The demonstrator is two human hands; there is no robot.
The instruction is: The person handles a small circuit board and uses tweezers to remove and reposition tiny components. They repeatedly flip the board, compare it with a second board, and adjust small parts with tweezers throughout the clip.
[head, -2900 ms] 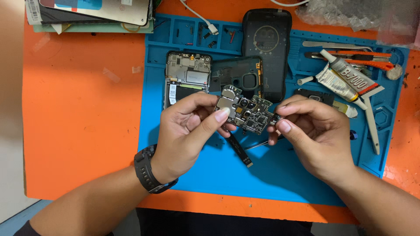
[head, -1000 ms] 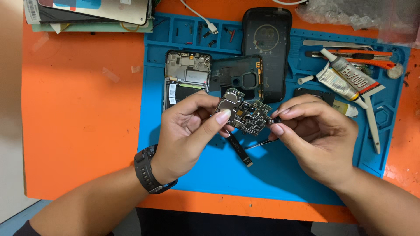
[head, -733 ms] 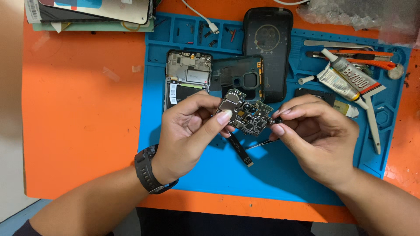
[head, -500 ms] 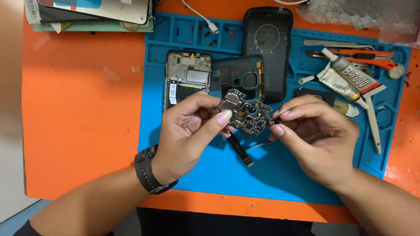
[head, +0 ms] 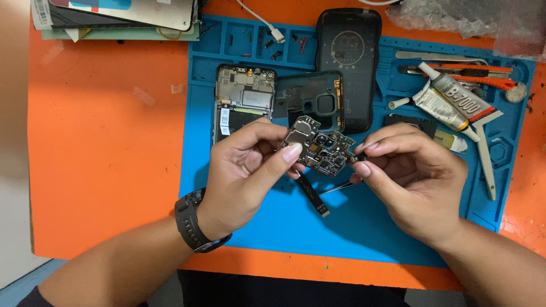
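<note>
My left hand point(head: 244, 170) pinches a small dark phone circuit board point(head: 321, 150) by its left end, holding it above the blue work mat point(head: 364, 227). My right hand point(head: 412, 176) pinches the board's right edge between thumb and forefinger, and thin metal tweezers point(head: 335, 186) stick out from under its fingers. A black flex ribbon point(head: 313, 196) lies on the mat just below the board. Behind the hands lies an opened phone body point(head: 244, 99) with its insides showing, next to a black inner frame piece point(head: 315, 102).
A black rugged back cover point(head: 348, 51) lies at the back. Two glue tubes point(head: 449, 102), an orange-handled knife point(head: 472, 71) and a metal spudger point(head: 441, 55) sit right. A screen panel stack point(head: 119, 14) is at the back left. The mat rests on an orange table point(head: 102, 159).
The board has tilted and shifted slightly left between my fingers. My right hand's fingers have closed in on its right edge. Nothing on the mat has moved.
</note>
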